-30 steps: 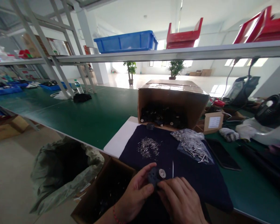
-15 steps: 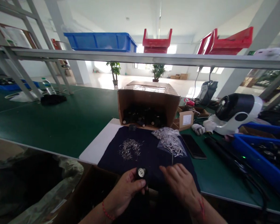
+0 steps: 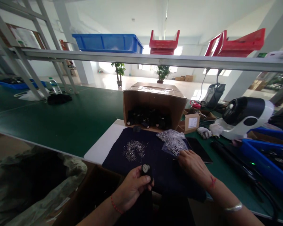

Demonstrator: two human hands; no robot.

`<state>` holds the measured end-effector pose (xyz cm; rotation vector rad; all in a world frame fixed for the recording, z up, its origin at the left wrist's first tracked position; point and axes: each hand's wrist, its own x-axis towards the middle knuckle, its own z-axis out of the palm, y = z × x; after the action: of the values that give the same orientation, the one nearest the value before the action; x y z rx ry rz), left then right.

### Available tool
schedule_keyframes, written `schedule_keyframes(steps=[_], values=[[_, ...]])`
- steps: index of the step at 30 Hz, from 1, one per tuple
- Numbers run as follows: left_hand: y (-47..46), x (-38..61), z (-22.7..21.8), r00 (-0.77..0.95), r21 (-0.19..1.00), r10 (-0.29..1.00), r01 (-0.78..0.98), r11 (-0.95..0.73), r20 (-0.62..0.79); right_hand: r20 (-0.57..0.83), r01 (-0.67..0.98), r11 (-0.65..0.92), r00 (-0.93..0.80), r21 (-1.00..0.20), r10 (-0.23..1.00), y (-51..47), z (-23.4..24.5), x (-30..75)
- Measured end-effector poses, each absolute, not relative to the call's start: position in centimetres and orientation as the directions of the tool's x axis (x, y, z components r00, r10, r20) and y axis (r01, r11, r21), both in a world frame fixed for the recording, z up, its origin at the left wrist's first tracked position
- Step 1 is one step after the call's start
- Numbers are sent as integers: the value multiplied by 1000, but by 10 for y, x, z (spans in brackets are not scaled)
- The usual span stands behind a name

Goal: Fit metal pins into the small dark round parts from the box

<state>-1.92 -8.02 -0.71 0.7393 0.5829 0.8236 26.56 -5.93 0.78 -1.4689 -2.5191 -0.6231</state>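
Note:
My left hand (image 3: 132, 188) is closed around a small black part (image 3: 146, 171) with a round metal centre, held over the near edge of a dark blue cloth (image 3: 155, 157). My right hand (image 3: 191, 163) reaches forward to a clear plastic bag of small metal pins (image 3: 173, 141) at the cloth's right side; its fingers touch the bag's near edge and curl there, and what they hold, if anything, is hidden. A loose pile of metal pins (image 3: 134, 150) lies on the cloth. A cardboard box (image 3: 155, 99) lying on its side behind the cloth holds several black parts.
A black phone (image 3: 199, 149) lies right of the bag. A white and black fan (image 3: 245, 117) and a blue bin (image 3: 266, 150) stand at the right. An open carton (image 3: 103, 191) and a bagged waste bin (image 3: 37, 179) sit below the green table (image 3: 61, 119).
My right hand has moved forward and right, from beside the black part to the bag of pins. My left hand keeps the black part, slightly lifted.

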Motion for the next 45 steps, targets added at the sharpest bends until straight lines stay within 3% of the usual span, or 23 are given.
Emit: schedule_keyframes(steps=[6, 15, 21, 26, 28, 31, 33, 35, 38, 41, 45], values=[[-71, -18, -8, 542, 661, 832, -581, 475, -122, 506, 839, 544, -464, -14, 727, -89, 18, 189], [-65, -29, -10, 564, 652, 819, -583, 485, -105, 636, 819, 571, -412, -55, 652, -97, 17, 151], [-58, -31, -2, 589, 714, 803, -521, 467, -95, 674, 834, 551, -421, 25, 607, -100, 16, 144], [-46, -28, 3, 607, 842, 782, -341, 419, -144, 665, 844, 522, -318, -128, 676, -94, -2, 146], [-37, -25, 3, 627, 878, 756, -240, 415, -187, 625, 808, 539, -297, -237, 722, -89, -13, 151], [-24, -18, 0, 649, 894, 719, -133, 429, -249, 511, 677, 536, -266, -504, 818, -81, -22, 161], [-17, -14, -3, 662, 899, 694, -68, 432, -283, 416, 510, 440, -167, -739, 894, -78, -20, 168], [-12, -11, -3, 679, 904, 667, -13, 426, -305, 270, 244, 260, 10, -934, 963, -74, -13, 173], [-8, -8, -1, 703, 913, 633, 56, 404, -323, 57, -88, 73, 166, -993, 984, -67, 3, 172], [-7, -6, 3, 714, 922, 618, 100, 373, -328, -73, -277, -25, 163, -960, 984, -58, 15, 165], [-8, -5, 6, 710, 932, 624, 132, 339, -327, -135, -351, -77, 144, -933, 980, -51, 18, 155]])
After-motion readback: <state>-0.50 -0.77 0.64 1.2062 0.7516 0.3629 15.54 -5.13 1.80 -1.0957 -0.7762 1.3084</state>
